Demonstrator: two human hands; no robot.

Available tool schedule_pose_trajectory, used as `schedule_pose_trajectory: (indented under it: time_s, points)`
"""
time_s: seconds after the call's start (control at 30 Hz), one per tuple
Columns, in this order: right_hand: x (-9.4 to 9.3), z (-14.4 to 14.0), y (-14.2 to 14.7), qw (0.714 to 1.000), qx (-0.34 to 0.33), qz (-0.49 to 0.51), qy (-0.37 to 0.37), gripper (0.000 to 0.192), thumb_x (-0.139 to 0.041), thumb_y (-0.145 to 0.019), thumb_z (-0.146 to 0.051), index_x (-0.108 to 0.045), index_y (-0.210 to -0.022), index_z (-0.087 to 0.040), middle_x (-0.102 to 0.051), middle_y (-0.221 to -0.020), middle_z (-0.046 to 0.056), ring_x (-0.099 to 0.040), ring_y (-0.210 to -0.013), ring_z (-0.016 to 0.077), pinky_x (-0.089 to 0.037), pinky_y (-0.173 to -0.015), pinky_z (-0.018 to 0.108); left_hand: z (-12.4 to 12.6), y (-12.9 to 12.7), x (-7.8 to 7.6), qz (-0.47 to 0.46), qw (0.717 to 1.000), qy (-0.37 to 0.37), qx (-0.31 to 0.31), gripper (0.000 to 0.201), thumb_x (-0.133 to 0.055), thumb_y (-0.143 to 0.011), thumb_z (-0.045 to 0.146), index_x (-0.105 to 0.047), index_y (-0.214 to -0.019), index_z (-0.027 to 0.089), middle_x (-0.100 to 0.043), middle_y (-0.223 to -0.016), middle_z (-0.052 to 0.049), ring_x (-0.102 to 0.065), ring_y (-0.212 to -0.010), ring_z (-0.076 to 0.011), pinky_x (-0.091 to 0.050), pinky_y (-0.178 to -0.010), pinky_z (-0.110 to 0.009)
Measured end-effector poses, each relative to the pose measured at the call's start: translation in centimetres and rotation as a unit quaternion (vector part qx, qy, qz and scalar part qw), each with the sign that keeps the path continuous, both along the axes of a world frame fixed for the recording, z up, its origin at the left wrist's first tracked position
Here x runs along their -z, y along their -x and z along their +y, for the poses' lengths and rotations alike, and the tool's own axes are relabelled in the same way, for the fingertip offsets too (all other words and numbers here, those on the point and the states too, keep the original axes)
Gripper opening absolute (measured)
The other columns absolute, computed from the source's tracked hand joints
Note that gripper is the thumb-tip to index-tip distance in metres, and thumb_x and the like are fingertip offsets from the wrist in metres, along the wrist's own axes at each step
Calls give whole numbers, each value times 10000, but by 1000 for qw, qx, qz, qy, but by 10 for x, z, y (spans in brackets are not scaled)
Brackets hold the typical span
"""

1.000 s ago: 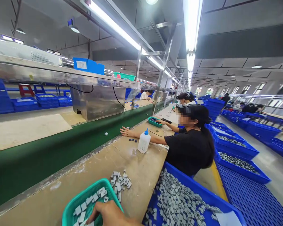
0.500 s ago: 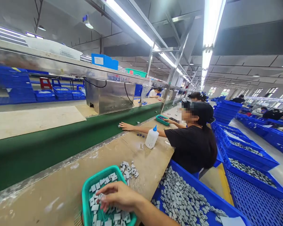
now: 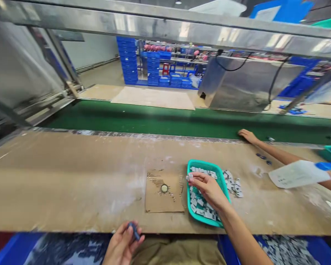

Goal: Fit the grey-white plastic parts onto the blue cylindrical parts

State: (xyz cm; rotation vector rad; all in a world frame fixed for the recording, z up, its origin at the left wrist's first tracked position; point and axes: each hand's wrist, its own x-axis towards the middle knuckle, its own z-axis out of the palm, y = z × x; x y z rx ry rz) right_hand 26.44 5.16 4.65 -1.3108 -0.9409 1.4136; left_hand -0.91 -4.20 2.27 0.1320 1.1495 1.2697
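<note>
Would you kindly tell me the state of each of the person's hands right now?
Left hand: closed, holding a dark blue piece.
Right hand: closed, pinching a small light grey piece at its fingertips.

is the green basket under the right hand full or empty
Partly full: the green basket holds light grey pieces, with green showing between them; the right hand hides some of the inside.

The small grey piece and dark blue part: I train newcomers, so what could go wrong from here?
The right hand pinches the small grey piece near the green basket; a slip might drop it among similar pieces. The left hand holds the dark blue part near the edge of the table, where a loose grip could let it fall.
</note>
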Motion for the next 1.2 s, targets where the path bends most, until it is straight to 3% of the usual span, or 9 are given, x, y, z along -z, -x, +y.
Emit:
schedule_pose_trajectory:
  time_s: [0.1,0.2,0.33,0.47,0.57,0.7,0.77,1.0,1.2]
  points:
    - [-3,3,18,971,-76,-216,-72,221,-672,-688,-301,-658,-857,-159,-656,-827,68,-595,-764,192,-452,-742,321,15,-16,-1,-34,998,32,-43,114,-578,-767,7,-618,-833,91,-641,-787,-57,-620,-654,-132,-556,-555,-198]
    - [-1,9,38,890,-158,-387,-182,168,-598,-755,-245,-678,-884,-172,-638,-828,76,-577,-777,205,-440,-728,326,25,-26,-3,-99,991,48,-69,172,-463,-831,-2,-620,-829,69,-635,-758,-70,-617,-633,-121,-558,-562,-197]
    - [13,17,57,821,-242,-462,-233,186,-549,-796,-193,-670,-936,-175,-610,-866,85,-568,-845,210,-441,-756,314,30,-33,-3,-140,986,31,-84,166,-470,-826,2,-625,-797,56,-630,-753,-83,-619,-653,-135,-568,-598,-231]
    - [21,20,64,797,-266,-489,-233,178,-525,-804,-149,-674,-896,-176,-595,-868,89,-570,-823,201,-446,-755,308,30,-37,1,-146,987,6,-67,36,-632,-740,63,-631,-776,64,-630,-759,-91,-617,-703,-166,-573,-642,-284]
    - [12,18,64,827,-245,-460,-212,165,-539,-797,-175,-673,-893,-172,-620,-866,92,-577,-828,216,-451,-757,335,31,-43,7,-91,993,-31,-70,314,-808,-549,175,-635,-791,74,-640,-793,-91,-602,-662,-149,-550,-556,-211]
    - [-10,4,60,942,-193,-259,-91,212,-612,-758,-326,-648,-883,-158,-674,-853,81,-621,-776,204,-485,-739,330,33,-53,7,-43,995,-74,-40,363,-816,-562,286,-628,-790,75,-636,-735,-80,-590,-644,-135,-540,-577,-207]
    - [-20,-6,57,972,-174,-155,-27,274,-652,-717,-381,-639,-858,-146,-686,-814,80,-633,-730,192,-499,-711,310,35,-59,3,-60,996,-73,-6,349,-806,-584,305,-632,-780,75,-636,-714,-77,-587,-637,-130,-533,-567,-199]
    - [-34,-35,56,986,-125,-109,6,314,-724,-629,-400,-653,-788,-139,-690,-730,74,-640,-666,182,-520,-637,277,39,-75,-9,-30,995,-81,46,363,-823,-537,332,-666,-751,84,-650,-670,-82,-590,-557,-130,-525,-538,-193]
    - [-31,-37,53,972,-154,-172,-45,243,-681,-687,-346,-683,-841,-159,-706,-833,80,-660,-749,206,-532,-701,303,36,-79,-20,134,977,-142,80,268,-771,-603,325,-680,-713,98,-661,-692,-93,-625,-609,-203,-547,-549,-251]
